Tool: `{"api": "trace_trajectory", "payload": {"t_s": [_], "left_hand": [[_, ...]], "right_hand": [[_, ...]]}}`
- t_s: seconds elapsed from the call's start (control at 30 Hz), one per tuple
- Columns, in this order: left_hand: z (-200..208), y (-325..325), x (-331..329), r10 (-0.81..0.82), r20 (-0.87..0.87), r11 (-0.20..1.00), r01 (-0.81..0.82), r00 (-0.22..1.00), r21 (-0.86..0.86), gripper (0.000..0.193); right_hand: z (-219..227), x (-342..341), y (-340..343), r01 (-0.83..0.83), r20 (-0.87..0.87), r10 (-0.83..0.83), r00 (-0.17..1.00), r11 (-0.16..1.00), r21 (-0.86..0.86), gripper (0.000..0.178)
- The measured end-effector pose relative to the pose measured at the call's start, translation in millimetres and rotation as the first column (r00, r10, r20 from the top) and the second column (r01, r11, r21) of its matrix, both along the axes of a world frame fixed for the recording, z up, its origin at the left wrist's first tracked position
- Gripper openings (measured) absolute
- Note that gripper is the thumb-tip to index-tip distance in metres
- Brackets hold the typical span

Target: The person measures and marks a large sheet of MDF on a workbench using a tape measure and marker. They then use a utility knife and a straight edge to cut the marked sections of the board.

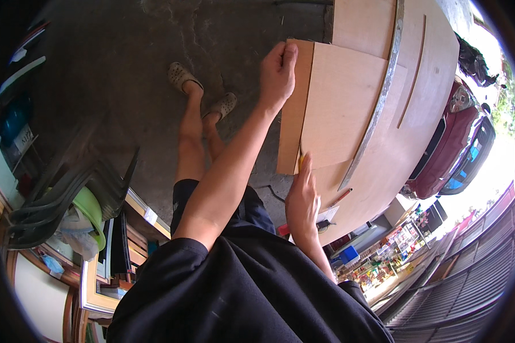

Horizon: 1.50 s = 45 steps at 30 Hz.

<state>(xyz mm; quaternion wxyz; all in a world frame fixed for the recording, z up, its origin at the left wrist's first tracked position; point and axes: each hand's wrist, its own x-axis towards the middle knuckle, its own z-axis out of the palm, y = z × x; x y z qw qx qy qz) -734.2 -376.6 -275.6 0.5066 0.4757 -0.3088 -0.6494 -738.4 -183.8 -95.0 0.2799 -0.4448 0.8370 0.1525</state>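
My left hand (278, 77) is closed on the far left corner of a thin plywood sheet (346, 103), thumb on top. A dark straight line runs along the sheet, setting off a narrow strip (296, 108) at its left edge. At the near end of this line, my right hand (304, 203) grips a slim yellow utility knife (301, 163); its tip touches the line, and most of its handle is hidden in the fingers. The sheet lies on a larger wooden worktop (409, 143), with the narrow strip jutting over the left edge.
A long grey metal straightedge (377, 106) crosses the boards right of the sheet. A reddish-brown pencil-like stick (341, 197) lies near my right hand. Stacked dark chairs (68, 200) and a wooden frame (91, 286) stand at left; a dark red car (455, 143) is beyond the worktop.
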Motion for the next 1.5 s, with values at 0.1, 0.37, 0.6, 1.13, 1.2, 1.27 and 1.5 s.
{"api": "trace_trajectory", "payload": {"t_s": [0.1, 0.37, 0.6, 1.13, 1.2, 1.27, 1.5], "left_hand": [[3, 3, -1, 0.004, -0.012, 0.999, -0.004, 1.0, -0.032, 0.038], [-1, 37, -11, 0.022, 0.035, 0.999, -0.023, 0.999, 0.032, 0.04], [-6, 17, 0, -0.027, 0.01, 1.0, 0.027, 1.0, -0.005, 0.039], [60, 24, 46, -0.32, 0.623, 0.926, 0.373, 0.714, 0.048, 0.046], [60, 18, 60, -0.322, 0.578, 0.926, 0.377, 0.75, 0.027, 0.048], [59, 12, 86, -0.326, 0.631, 0.9, 0.436, 0.704, -0.022, 0.053], [82, -9, 229, -0.037, 0.604, 0.999, 0.023, 0.796, 0.031, 0.049]], "right_hand": [[3, 1, 69, 0.049, 0.007, -0.049, 0.999, 0.998, 0.036, 0.068], [22, -6, 110, 0.105, 0.017, -0.109, 0.994, 0.981, 0.162, 0.067], [54, -16, 181, 0.184, 0.053, -0.213, 0.976, 0.924, 0.335, 0.067], [-71, -124, -2, 0.215, 0.033, -0.243, 0.97, 0.78, -0.588, 0.04], [-76, -127, 2, 0.201, 0.023, -0.234, 0.972, 0.775, -0.6, 0.04], [-75, -127, 4, 0.225, 0.048, -0.248, 0.968, 0.761, -0.608, 0.038], [-57, -142, 40, 0.473, 0.203, -0.467, 0.861, 0.585, -0.659, 0.021]]}}
